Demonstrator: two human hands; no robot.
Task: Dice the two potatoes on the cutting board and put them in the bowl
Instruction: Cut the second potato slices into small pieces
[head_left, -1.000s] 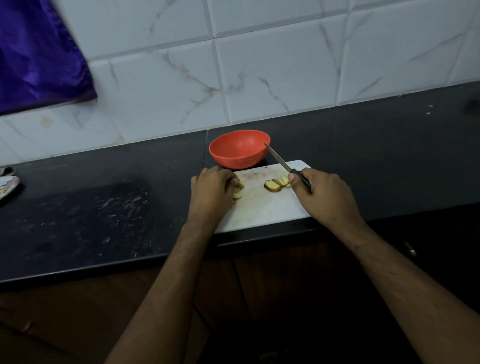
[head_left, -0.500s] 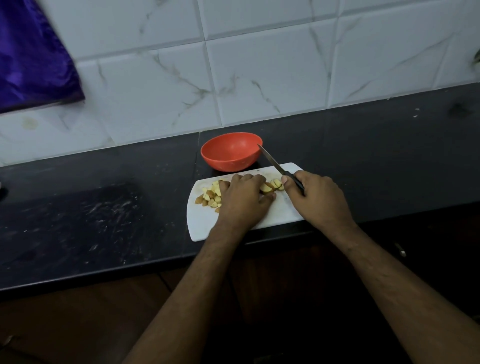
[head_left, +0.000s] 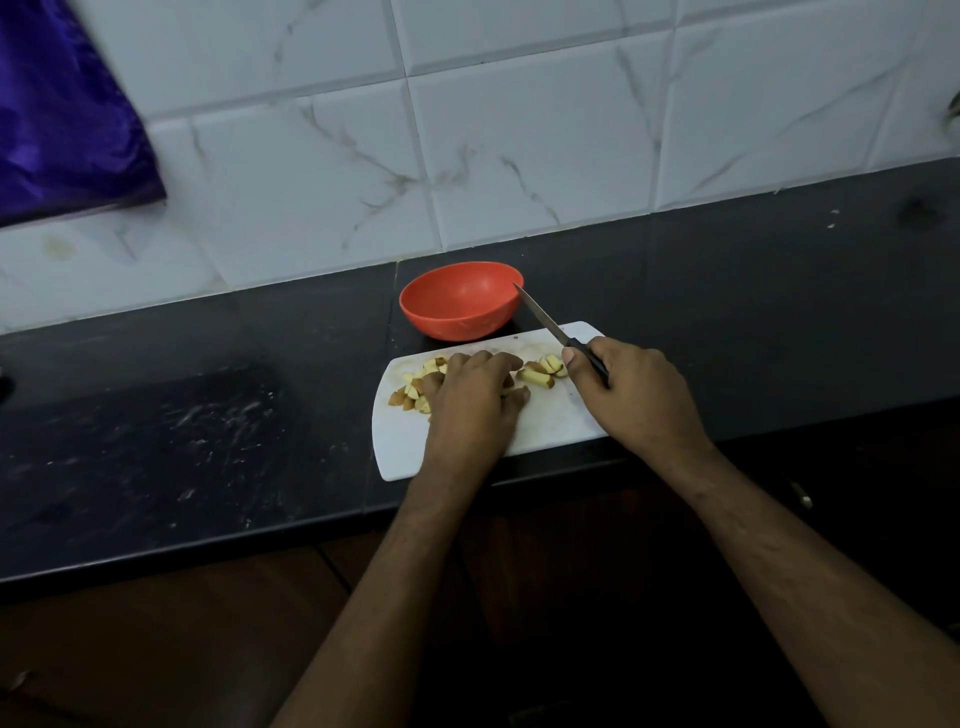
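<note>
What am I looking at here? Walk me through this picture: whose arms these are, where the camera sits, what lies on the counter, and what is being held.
There is no machine here. A person wears a wide-angle camera on the head, looking forward and down, so the two bare arms reaching in from below are that person's own.

They work at a dark counter below a white tiled wall. On it lies a white cutting board, and just behind the board stands an orange bowl, which looks empty.

On the board are potato pieces, pale with brown skin: a pile of diced bits at the left and a few larger pieces nearer the right.

The left hand lies over the pieces with fingers bent; whether it grips any is hidden. The right hand grips a black-handled knife, its blade pointing up toward the bowl.

A purple cloth hangs at the top left.
</note>
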